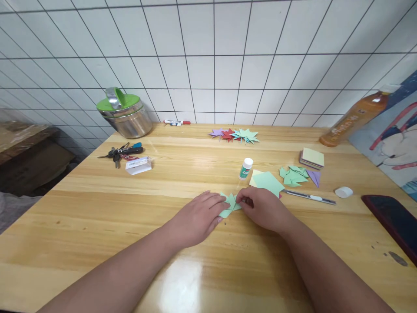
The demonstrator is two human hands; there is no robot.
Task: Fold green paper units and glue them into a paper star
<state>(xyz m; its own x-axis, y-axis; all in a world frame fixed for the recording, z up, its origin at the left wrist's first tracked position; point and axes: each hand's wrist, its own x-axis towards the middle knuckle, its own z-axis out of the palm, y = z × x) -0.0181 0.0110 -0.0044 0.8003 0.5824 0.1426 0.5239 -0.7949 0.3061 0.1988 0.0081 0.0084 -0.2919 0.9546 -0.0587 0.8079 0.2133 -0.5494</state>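
Observation:
A folded light green paper piece [230,205] lies on the wooden table between my hands. My left hand [203,213] rests over its left side, fingers stretched out and pressing it down. At its right edge, my right hand [259,206] has thumb and forefinger pinched on the paper. Just beyond stands a glue stick [246,168] with a white cap. Flat green and yellow paper squares [267,182] are next to my right hand. Farther right are several folded green pieces [293,175] and a purple folded piece [314,178].
A utility knife [309,197], white cap [343,192], phone [392,221], paper stack [312,158] and drink bottle [358,115] are at right. Paper stars [246,135] and markers [177,122] lie near the wall. Keys [122,151], a small white box [139,165] and a green-lidded steel pot [125,117] are left.

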